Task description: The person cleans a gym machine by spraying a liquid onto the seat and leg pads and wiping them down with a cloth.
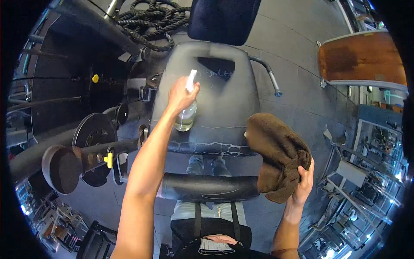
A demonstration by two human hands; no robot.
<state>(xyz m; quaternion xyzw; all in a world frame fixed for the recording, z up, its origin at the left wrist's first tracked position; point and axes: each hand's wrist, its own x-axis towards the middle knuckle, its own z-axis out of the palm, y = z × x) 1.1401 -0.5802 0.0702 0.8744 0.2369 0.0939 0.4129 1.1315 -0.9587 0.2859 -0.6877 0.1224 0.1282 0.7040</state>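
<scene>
Over the black padded seat (215, 108) of an exercise machine, my left hand (183, 95) is wrapped round the neck of a clear spray bottle (185, 118) with a white nozzle and some liquid in it. My right hand (304, 183) grips a bunched brown cloth (276, 146) at the seat's right front corner. The cloth hangs partly over the right end of a black padded roller (211, 187). Cracks run along the seat's front edge, and faint writing shows near its top.
A dark backrest (224, 21) stands beyond the seat, with a metal handle (271, 75) at the right. Black ropes (151, 21) lie on the floor. Machine parts with a yellow knob (108, 160) are at the left. A brown-topped bench (362, 58) is at the upper right.
</scene>
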